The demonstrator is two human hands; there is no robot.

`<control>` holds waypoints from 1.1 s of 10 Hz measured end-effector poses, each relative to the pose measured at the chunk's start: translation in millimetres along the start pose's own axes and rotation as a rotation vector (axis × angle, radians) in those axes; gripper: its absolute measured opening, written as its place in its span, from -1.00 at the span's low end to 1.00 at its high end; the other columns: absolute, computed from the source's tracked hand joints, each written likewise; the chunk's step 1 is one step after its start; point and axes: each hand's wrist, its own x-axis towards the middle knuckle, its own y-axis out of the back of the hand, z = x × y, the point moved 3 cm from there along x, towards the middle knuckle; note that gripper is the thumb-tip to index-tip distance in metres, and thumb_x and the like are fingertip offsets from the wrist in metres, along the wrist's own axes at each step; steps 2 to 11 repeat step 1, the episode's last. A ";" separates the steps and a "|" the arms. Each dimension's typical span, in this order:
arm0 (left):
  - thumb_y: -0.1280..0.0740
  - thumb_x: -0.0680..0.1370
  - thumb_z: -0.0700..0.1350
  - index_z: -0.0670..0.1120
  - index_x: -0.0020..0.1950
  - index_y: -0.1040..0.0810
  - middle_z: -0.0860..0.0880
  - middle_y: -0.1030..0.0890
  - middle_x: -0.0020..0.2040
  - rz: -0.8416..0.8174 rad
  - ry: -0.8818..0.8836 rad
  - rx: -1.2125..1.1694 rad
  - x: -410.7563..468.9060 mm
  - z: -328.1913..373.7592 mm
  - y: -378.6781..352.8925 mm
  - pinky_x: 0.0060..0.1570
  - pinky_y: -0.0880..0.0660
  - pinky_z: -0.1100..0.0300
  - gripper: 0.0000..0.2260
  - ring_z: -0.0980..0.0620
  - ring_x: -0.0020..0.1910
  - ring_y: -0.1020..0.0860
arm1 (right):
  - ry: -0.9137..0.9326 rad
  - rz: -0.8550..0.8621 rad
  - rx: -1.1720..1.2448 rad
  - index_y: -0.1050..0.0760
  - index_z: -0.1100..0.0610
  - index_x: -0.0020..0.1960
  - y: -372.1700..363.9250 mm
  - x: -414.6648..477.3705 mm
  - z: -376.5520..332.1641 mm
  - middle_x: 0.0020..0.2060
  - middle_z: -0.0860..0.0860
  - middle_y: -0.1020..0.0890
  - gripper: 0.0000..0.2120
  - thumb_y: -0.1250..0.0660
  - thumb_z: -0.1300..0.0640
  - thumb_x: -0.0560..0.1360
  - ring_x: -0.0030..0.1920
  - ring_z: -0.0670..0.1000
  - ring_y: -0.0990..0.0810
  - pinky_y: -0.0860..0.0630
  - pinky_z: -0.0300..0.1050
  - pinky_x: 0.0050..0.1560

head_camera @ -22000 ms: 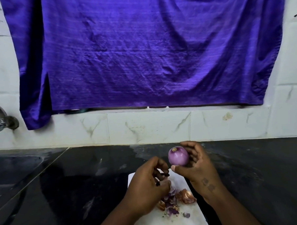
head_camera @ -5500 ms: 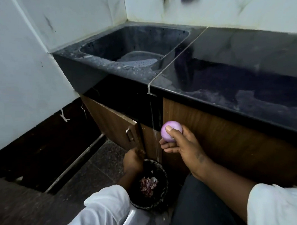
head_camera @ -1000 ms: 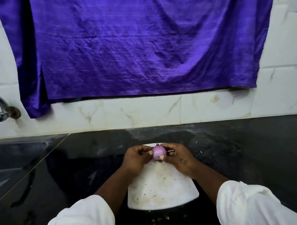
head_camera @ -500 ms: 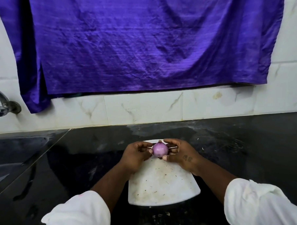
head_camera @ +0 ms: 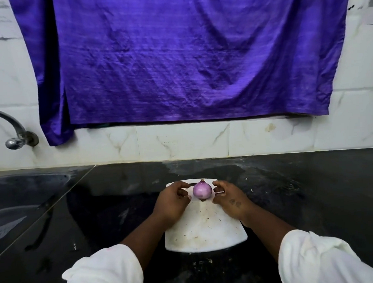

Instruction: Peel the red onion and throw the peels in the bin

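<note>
Both my hands have let go of the onion (head_camera: 202, 191), which now stands alone near the far edge of the white board (head_camera: 204, 232), lower middle of the frame. My left hand (head_camera: 173, 200) and right hand (head_camera: 228, 198) flank it just beside, fingers loosely curled, holding nothing.

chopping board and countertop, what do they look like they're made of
Chopping board: probably plastic, white and matte, with a scuffed surface speckled with small bits. Countertop: looks like polished black stone, perhaps granite; it is glossy, with reflections and pale mottling.
</note>
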 end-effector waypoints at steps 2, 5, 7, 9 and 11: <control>-0.45 0.58 -0.12 0.04 0.38 -0.54 0.01 -0.65 0.14 0.075 -0.044 0.202 -21.6 18.2 8.0 0.10 -0.54 0.16 -0.63 0.03 0.11 -0.62 | -0.023 0.005 -0.098 -0.32 0.12 0.58 0.9 -22.9 -12.4 0.40 0.12 -0.52 -0.39 -0.43 0.25 0.57 0.34 0.11 -0.54 -0.46 -0.09 0.28; -0.45 0.58 -0.12 0.04 0.38 -0.54 0.01 -0.65 0.14 0.075 -0.044 0.202 -21.6 18.2 8.0 0.10 -0.54 0.16 -0.63 0.03 0.11 -0.62 | -0.023 0.005 -0.098 -0.32 0.12 0.58 0.9 -22.9 -12.4 0.40 0.12 -0.52 -0.39 -0.43 0.25 0.57 0.34 0.11 -0.54 -0.46 -0.09 0.28; -0.45 0.58 -0.12 0.04 0.38 -0.54 0.01 -0.65 0.14 0.075 -0.044 0.202 -21.6 18.2 8.0 0.10 -0.54 0.16 -0.63 0.03 0.11 -0.62 | -0.023 0.005 -0.098 -0.32 0.12 0.58 0.9 -22.9 -12.4 0.40 0.12 -0.52 -0.39 -0.43 0.25 0.57 0.34 0.11 -0.54 -0.46 -0.09 0.28; -0.45 0.58 -0.12 0.04 0.38 -0.54 0.01 -0.65 0.14 0.075 -0.044 0.202 -21.6 18.2 8.0 0.10 -0.54 0.16 -0.63 0.03 0.11 -0.62 | -0.023 0.005 -0.098 -0.32 0.12 0.58 0.9 -22.9 -12.4 0.40 0.12 -0.52 -0.39 -0.43 0.25 0.57 0.34 0.11 -0.54 -0.46 -0.09 0.28; -0.45 0.58 -0.12 0.04 0.38 -0.54 0.01 -0.65 0.14 0.075 -0.044 0.202 -21.6 18.2 8.0 0.10 -0.54 0.16 -0.63 0.03 0.11 -0.62 | -0.023 0.005 -0.098 -0.32 0.12 0.58 0.9 -22.9 -12.4 0.40 0.12 -0.52 -0.39 -0.43 0.25 0.57 0.34 0.11 -0.54 -0.46 -0.09 0.28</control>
